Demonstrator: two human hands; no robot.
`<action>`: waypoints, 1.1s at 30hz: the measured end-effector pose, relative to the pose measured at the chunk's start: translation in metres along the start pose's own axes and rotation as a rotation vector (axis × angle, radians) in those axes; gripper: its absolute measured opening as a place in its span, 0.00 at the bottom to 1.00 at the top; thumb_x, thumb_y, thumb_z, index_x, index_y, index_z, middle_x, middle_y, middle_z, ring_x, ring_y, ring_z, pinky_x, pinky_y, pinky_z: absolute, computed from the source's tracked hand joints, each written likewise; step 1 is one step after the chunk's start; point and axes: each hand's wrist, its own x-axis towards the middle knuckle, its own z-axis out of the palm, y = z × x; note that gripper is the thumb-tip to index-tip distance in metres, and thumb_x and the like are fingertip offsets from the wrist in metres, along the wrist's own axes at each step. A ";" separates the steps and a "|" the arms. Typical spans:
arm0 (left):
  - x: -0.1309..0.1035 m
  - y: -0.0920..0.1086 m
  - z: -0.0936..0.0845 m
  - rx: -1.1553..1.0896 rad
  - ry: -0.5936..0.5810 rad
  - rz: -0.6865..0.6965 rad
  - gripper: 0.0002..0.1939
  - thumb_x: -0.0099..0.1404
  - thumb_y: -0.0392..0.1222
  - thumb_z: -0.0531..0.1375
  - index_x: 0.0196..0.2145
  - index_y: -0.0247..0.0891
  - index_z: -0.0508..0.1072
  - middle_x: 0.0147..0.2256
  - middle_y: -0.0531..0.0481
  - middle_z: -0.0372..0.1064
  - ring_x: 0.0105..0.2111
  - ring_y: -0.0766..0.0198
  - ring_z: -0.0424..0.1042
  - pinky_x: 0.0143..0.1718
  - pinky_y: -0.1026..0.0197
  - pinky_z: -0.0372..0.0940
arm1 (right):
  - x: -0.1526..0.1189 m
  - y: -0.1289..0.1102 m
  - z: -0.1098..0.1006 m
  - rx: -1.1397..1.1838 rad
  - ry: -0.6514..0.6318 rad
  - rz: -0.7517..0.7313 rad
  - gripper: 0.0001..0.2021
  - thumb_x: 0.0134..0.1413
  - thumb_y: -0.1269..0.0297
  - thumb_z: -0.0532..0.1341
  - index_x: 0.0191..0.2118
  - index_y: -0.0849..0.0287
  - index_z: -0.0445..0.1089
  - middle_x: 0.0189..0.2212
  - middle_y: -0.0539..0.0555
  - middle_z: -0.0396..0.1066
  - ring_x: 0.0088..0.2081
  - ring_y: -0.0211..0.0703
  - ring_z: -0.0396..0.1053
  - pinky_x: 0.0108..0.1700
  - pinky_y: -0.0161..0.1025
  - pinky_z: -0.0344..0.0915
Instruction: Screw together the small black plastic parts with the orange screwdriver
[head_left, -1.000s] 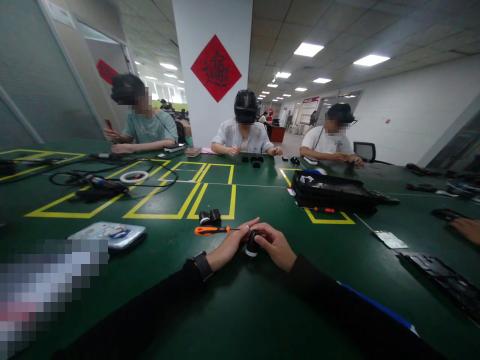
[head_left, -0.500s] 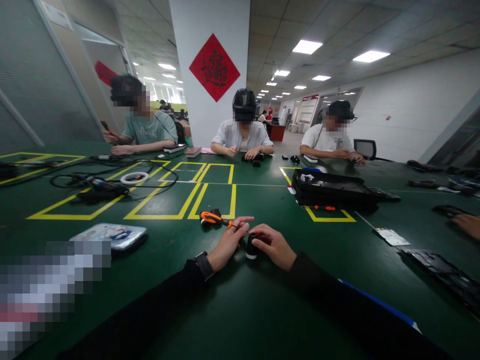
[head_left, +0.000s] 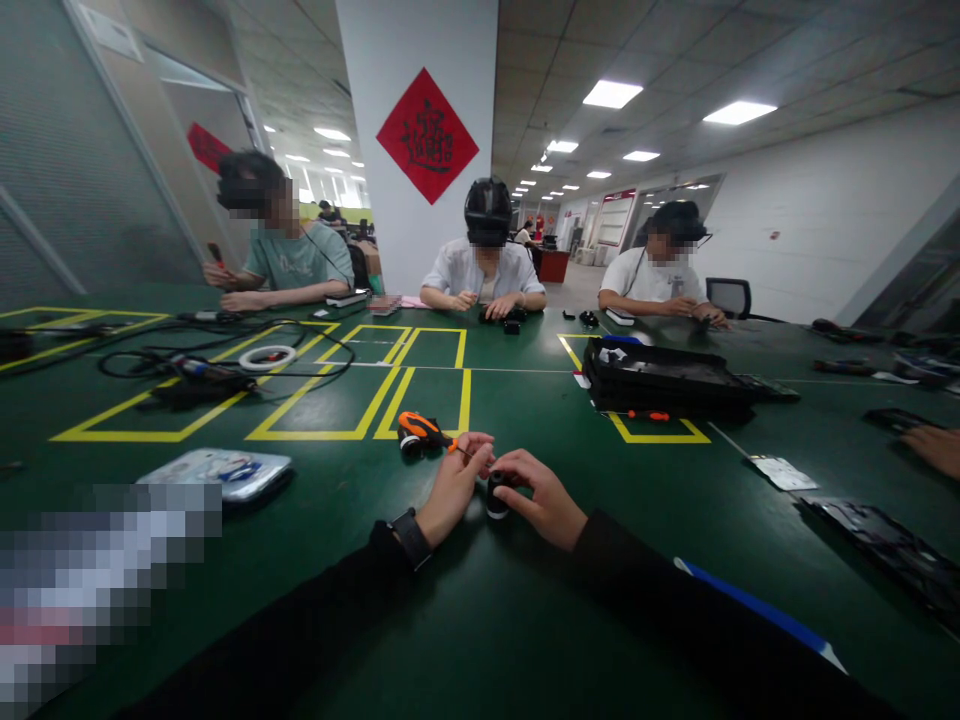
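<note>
A small black cylinder with a pale base (head_left: 496, 497) stands upright on the green table (head_left: 420, 620). My right hand (head_left: 541, 497) is closed on it, thumb at the near side and fingers around the top. My left hand (head_left: 455, 487), with a dark watch at the wrist, is curled just left of the cylinder, its fingertips near those of my right hand; whatever is between them is too small to make out. An orange and black screwdriver (head_left: 424, 430) lies just beyond my left hand, its shaft reaching to the fingers, over a small dark object.
At the left lie a phone-like object in a patterned case (head_left: 225, 473) and black cables (head_left: 202, 375). Black trays (head_left: 664, 375) are stacked at the right, a red screwdriver (head_left: 649, 416) before them. A blue strip (head_left: 761, 605) lies beside my right sleeve. Three people sit opposite.
The fingers of my left hand, stretched out before, have curled in toward my right hand. The cylinder and my right hand have shifted slightly left, and the screwdriver handle has tilted up a little.
</note>
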 end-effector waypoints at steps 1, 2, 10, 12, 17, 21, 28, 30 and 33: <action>0.000 0.000 0.001 -0.007 0.003 -0.016 0.15 0.58 0.47 0.56 0.40 0.36 0.63 0.26 0.56 0.63 0.25 0.71 0.63 0.30 0.66 0.59 | 0.000 0.000 0.000 -0.001 -0.004 -0.003 0.12 0.55 0.63 0.56 0.45 0.59 0.65 0.42 0.56 0.61 0.43 0.41 0.63 0.43 0.38 0.64; 0.000 0.000 0.001 -0.023 0.008 -0.029 0.16 0.57 0.47 0.58 0.40 0.36 0.62 0.25 0.56 0.63 0.24 0.71 0.63 0.29 0.67 0.59 | -0.001 0.000 0.000 -0.001 -0.006 -0.005 0.12 0.55 0.63 0.57 0.45 0.59 0.65 0.42 0.56 0.61 0.43 0.41 0.63 0.43 0.38 0.64; 0.005 -0.005 -0.003 -0.020 0.050 -0.019 0.17 0.61 0.52 0.52 0.34 0.34 0.67 0.25 0.52 0.68 0.23 0.70 0.64 0.28 0.66 0.61 | -0.003 -0.001 0.002 0.005 -0.004 0.018 0.12 0.55 0.63 0.57 0.45 0.58 0.65 0.42 0.56 0.61 0.42 0.40 0.64 0.43 0.39 0.65; 0.003 -0.003 -0.004 0.030 0.012 -0.028 0.22 0.64 0.54 0.46 0.39 0.34 0.69 0.32 0.47 0.71 0.29 0.67 0.68 0.34 0.63 0.64 | -0.003 -0.001 0.003 -0.003 0.012 0.011 0.11 0.54 0.64 0.57 0.44 0.58 0.65 0.45 0.56 0.59 0.44 0.41 0.63 0.44 0.39 0.65; -0.003 0.004 -0.002 0.193 -0.157 0.077 0.24 0.67 0.52 0.40 0.50 0.41 0.66 0.57 0.49 0.55 0.56 0.60 0.56 0.57 0.56 0.52 | -0.002 -0.001 0.001 -0.012 0.006 -0.003 0.11 0.55 0.65 0.56 0.45 0.57 0.65 0.51 0.57 0.56 0.47 0.42 0.62 0.45 0.39 0.65; -0.007 0.008 -0.002 0.293 -0.237 0.135 0.24 0.67 0.50 0.38 0.56 0.45 0.58 0.61 0.52 0.43 0.60 0.61 0.45 0.61 0.54 0.43 | -0.001 -0.002 -0.001 -0.020 -0.012 -0.006 0.12 0.55 0.64 0.56 0.45 0.58 0.65 0.51 0.57 0.56 0.47 0.42 0.61 0.45 0.38 0.65; -0.008 0.017 -0.004 0.285 -0.375 0.215 0.22 0.67 0.49 0.42 0.53 0.42 0.63 0.57 0.48 0.51 0.57 0.60 0.52 0.59 0.55 0.50 | 0.000 -0.003 -0.007 -0.054 -0.087 -0.020 0.13 0.53 0.63 0.58 0.45 0.59 0.66 0.42 0.56 0.63 0.41 0.41 0.64 0.41 0.38 0.65; -0.006 0.019 -0.006 0.258 -0.363 0.188 0.20 0.66 0.49 0.45 0.50 0.41 0.64 0.51 0.46 0.61 0.53 0.60 0.58 0.56 0.54 0.54 | 0.000 -0.003 -0.009 -0.061 -0.076 -0.021 0.13 0.53 0.63 0.58 0.45 0.59 0.66 0.42 0.56 0.63 0.42 0.41 0.63 0.41 0.38 0.65; -0.004 0.021 -0.011 0.194 -0.319 0.136 0.18 0.62 0.47 0.53 0.47 0.39 0.66 0.44 0.46 0.66 0.44 0.60 0.66 0.48 0.55 0.61 | 0.000 0.000 -0.014 -0.059 -0.052 -0.015 0.13 0.54 0.62 0.58 0.45 0.59 0.66 0.44 0.56 0.61 0.42 0.41 0.64 0.41 0.38 0.65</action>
